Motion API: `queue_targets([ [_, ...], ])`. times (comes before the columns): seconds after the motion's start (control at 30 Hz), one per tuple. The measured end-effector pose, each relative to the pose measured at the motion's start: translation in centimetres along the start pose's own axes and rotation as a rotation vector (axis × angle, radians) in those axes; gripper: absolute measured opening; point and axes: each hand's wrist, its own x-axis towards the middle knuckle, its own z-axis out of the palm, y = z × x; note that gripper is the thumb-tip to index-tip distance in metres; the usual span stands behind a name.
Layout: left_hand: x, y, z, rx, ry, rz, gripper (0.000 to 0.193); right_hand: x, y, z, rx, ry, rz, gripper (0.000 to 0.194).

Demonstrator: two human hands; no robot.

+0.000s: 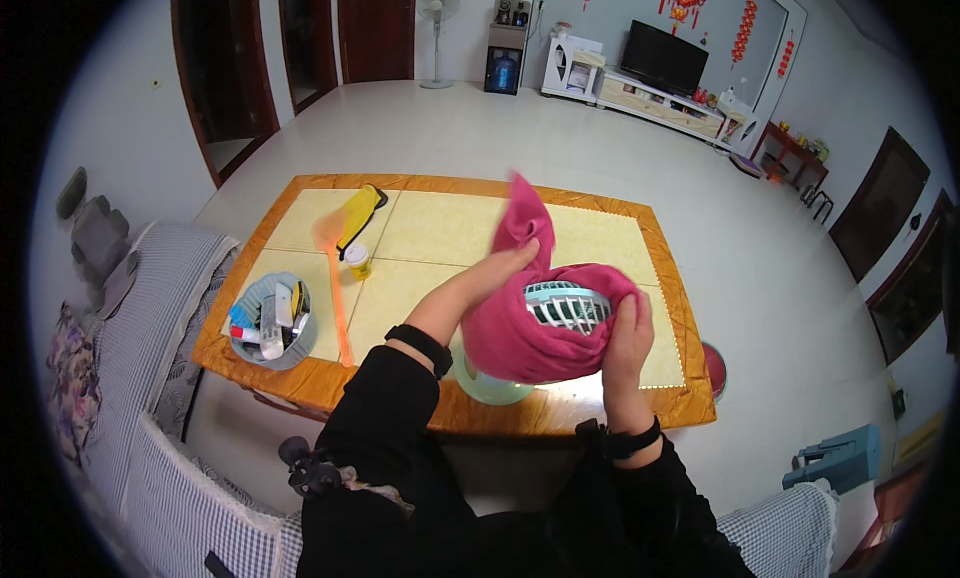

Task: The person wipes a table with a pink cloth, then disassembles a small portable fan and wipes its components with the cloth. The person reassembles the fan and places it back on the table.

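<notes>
A magenta cloth (510,338) is wrapped around the head of a small fan (570,308), whose white grille and pale blue rim show through the gap in the cloth. The fan's pale green round base (491,386) rests near the table's front edge. With my left hand (514,259) I grip a twisted, raised end of the cloth at the fan's upper left. My right hand (630,338) holds the cloth at the right side of the fan, its fingertips partly hidden by the folds.
On the wood-edged table (405,182) stand a blue plastic basket (300,349) of remotes and small items, an orange fly swatter (335,293), a small white-lidded jar (358,263) and a folded yellow cloth (360,214). A checked-cover sofa (142,338) lies left.
</notes>
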Motion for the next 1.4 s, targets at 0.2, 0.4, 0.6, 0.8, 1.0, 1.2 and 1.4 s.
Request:
queue_targets([
  [0.2, 0.3, -0.4, -0.2, 0.05, -0.036, -0.156, 0.063, -0.8, 0.4, 0.3, -0.125, -0.028, -0.173, 0.023],
  [0.4, -0.4, -0.1, -1.5, 0.576, 0.04, -0.156, 0.064, -1.3, -0.9, 1.0, -0.283, 0.023, -0.229, 0.021],
  [0.6, -3.1, 1.4, -1.7, 0.6, 0.158, -0.151, 0.06, -1.5, -0.9, 0.8, -0.208, 0.016, -0.229, 0.02],
  [0.8, -2.3, 2.8, -1.3, 0.255, 0.078, 0.036, 0.062, -1.0, 0.0, 0.3, -0.172, -0.032, -0.264, 0.021],
  [1.0, -0.2, -0.4, -0.2, -0.135, -0.003, -0.188, 0.061, -1.2, -0.2, 0.4, -0.186, 0.003, -0.221, 0.022],
  [1.2, -3.6, -0.4, 0.2, -0.018, 0.081, -0.048, 0.056, -1.5, -0.8, 0.6, -0.291, 0.045, -0.252, 0.021],
  [1.4, -8.2, 1.2, 6.2, 0.734, 0.237, 0.456, 0.039, -1.4, -1.2, 1.0, -0.285, 0.141, -0.288, 0.018],
])
